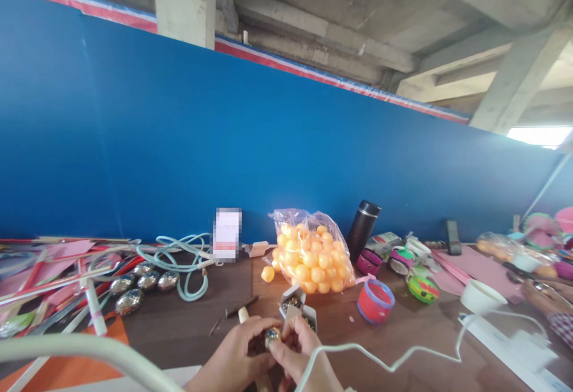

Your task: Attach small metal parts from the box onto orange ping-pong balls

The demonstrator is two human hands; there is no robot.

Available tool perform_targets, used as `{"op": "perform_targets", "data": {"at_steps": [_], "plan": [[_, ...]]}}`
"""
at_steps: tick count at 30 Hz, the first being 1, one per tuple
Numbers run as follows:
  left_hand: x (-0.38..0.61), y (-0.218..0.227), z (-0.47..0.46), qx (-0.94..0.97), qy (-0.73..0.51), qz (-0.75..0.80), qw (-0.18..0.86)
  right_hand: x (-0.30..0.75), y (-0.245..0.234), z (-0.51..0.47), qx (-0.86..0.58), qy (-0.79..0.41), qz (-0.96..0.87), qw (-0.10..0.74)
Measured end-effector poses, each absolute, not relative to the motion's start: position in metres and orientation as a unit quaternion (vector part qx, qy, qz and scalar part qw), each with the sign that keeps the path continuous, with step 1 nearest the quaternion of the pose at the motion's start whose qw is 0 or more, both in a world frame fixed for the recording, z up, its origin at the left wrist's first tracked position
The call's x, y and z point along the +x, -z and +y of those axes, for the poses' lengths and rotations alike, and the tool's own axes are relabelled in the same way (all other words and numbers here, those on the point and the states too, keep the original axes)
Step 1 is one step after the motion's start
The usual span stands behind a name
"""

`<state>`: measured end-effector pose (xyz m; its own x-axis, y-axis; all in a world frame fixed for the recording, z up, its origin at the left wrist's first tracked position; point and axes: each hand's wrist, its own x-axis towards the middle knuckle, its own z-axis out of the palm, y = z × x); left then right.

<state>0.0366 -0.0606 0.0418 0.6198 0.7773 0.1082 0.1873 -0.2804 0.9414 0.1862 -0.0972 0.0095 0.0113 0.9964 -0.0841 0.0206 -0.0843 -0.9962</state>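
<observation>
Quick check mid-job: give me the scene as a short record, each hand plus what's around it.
Left hand: fingers around a shiny round piece
Right hand: thumb and fingers on the same piece
Just beyond hands: small open boxes with small bits inside
Farther back: clear bag of orange balls; black flask beside it
Left side: five silvery egg-shaped pieces
Right side: red-and-blue ring
Right edge: another person's checked sleeve
Backdrop: blue panel
Unclear: whether the pale stick is gripped

Silvery pc (273,336), orange balls (316,259), blk flask (363,229), lt blue cable (190,269), chkd sleeve (561,325), blue wall (268,141).
</observation>
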Motion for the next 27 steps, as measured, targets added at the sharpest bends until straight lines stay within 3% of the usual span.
{"op": "perform_targets", "data": {"at_steps": [3, 11, 20, 27], "plan": [[0.036, -0.041, -0.060, 0.736, -0.302, 0.322, 0.513, 0.186, -0.008, -0.097, -0.533, -0.501, -0.487, 0.478], [0.034, -0.025, -0.053, 0.606, -0.307, 0.239, 0.694, 0.187, -0.019, -0.100, -0.458, -0.587, -0.427, 0.514], [0.034, -0.026, -0.051, 0.616, -0.313, 0.265, 0.672, 0.190, -0.012, -0.099, -0.510, -0.563, -0.448, 0.471], [0.034, -0.019, -0.048, 0.581, -0.319, 0.237, 0.710, 0.192, -0.010, -0.096, -0.459, -0.568, -0.464, 0.502]]}}
